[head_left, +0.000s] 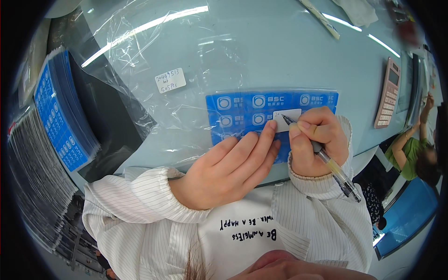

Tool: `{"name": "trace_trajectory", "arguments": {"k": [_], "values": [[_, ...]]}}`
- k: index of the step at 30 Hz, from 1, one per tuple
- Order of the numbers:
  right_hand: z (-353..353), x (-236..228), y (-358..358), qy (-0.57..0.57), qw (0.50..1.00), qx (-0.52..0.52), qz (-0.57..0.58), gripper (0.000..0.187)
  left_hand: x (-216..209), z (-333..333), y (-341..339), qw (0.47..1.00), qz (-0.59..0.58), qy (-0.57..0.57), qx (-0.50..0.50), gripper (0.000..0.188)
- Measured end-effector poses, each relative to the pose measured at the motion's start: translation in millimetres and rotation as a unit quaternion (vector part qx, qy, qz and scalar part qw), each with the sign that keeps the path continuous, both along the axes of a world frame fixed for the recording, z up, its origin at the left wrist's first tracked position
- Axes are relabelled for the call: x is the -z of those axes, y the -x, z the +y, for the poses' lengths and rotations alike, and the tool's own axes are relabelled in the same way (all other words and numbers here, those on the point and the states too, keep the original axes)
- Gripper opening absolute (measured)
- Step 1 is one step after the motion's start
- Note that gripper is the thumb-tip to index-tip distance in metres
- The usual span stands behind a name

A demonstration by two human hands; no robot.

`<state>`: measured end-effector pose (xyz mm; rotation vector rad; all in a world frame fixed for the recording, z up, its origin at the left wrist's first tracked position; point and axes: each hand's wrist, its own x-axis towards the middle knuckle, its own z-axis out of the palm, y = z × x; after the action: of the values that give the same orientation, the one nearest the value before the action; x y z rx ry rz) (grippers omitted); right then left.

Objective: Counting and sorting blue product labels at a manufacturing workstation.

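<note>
My right hand (318, 140) grips a clear-barrelled pen (339, 173), its tip touching a small white label (292, 115). A short mark of handwriting shows at the label's left end. The label lies on a blue printed sheet or packet (242, 103) with white logos, flat on the table. My left hand (233, 165) rests flat with fingers stretched over the sheet's lower part, the index fingertip at the label's lower left corner. Farther left, a second white label (170, 80) with handwriting lies on or under clear plastic film (135, 60).
At the left stand a stack of blue printed packets (58, 112) and a tall pile of grey-edged sheets (37, 172). A black sheet (109, 107) lies beside them. A pink calculator (388, 93) sits at the right edge. A person in green (403, 151) is beyond it.
</note>
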<state>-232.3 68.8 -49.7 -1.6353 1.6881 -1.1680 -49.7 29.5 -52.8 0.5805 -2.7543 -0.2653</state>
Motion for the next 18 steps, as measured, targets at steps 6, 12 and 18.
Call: {"name": "trace_trajectory", "arguments": {"k": [6, 12, 18], "values": [[-0.2, 0.7, 2.2, 0.007, 0.999, 0.034, -0.033, 0.016, 1.3, 0.4, 1.4, 1.0, 0.013, -0.007, -0.01, 0.023], [-2.3, -3.8, 7.2, -0.062, 0.995, 0.026, -0.068, 0.016, -0.1, 2.2, 1.0, 1.0, 0.016, -0.02, -0.018, 0.025], [2.0, -1.8, 5.4, -0.011, 0.999, 0.032, -0.021, 0.016, 1.4, 2.0, 2.1, 0.999, 0.024, -0.018, -0.016, 0.026]]}}
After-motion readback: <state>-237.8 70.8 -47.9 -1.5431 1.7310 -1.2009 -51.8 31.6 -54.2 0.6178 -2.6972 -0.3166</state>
